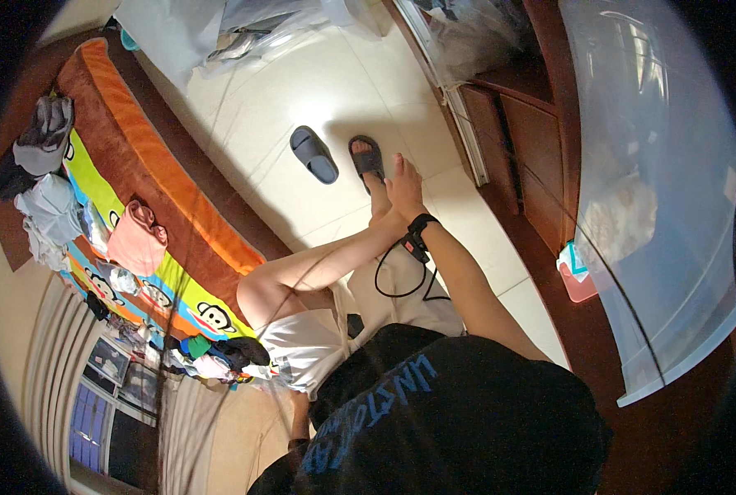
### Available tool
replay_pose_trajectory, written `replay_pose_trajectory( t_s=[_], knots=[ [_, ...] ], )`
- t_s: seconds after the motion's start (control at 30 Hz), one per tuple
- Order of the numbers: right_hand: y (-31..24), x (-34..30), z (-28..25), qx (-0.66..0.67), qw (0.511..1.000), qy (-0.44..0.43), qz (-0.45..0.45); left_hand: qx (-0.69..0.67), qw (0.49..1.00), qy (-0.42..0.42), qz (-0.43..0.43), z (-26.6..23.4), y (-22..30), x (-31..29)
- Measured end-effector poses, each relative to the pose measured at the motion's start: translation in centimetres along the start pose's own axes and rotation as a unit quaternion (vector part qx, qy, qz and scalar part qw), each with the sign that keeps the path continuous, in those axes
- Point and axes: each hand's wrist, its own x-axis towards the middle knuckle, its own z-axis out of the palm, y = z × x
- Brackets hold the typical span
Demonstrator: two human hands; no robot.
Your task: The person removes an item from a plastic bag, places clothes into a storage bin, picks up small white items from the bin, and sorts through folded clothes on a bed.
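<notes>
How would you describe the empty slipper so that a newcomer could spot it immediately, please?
Look at the pale tiled floor beside the bed with the orange-edged cover. There lies the dark slipper, just left of the worn slipper. Unlike that neighbour, it has no foot in it.

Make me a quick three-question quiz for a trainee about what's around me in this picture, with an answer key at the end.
1. True or false: both dark slippers have feet in them.
2. What is fastened around the wrist of the right hand?
A. A yellow ribbon
B. A black band
C. A white bandage
3. Fill in the blank: a pink cloth lies on bedding printed with cartoon ____ faces.

Key
1. False: the empty slipper lies on the floor, and only the worn slipper has a foot in it.
2. B, the black band.
3. Monkey.
</notes>
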Motion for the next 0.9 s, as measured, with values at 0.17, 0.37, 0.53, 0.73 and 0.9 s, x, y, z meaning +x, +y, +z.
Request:
replay_pose_trajectory(
  t_s=[0.17, 0.37, 0.53, 0.73, 0.9],
  knots=[
    [3.4, 2.5, 1.9, 0.079, 0.980, -0.136, 0.124, -0.002, 1.000, 0.004, -0.007, 0.1, -1.0, -0.2],
    [3.9, -0.3, 0.1, 0.113, 0.964, -0.197, 0.141, 0.008, 1.000, 0.008, -0.006, 1.0, -2.1, 0.4],
    [1.4, -4.7, -6.5, 0.113, 0.978, -0.167, 0.063, 0.038, 0.999, 0.014, 0.021, 1.8, -4.8, 2.3],
    [6.2, -9.3, -9.8, -0.074, 0.957, -0.281, 0.003, 0.174, 0.976, 0.048, 0.123, 0.2, -12.5, 7.9],
    [5.2, -9.9, -22.7, -0.084, 0.990, 0.109, -0.025, 0.412, 0.794, 0.382, 0.230, 0.6, -15.7, 8.4]
  ],
)
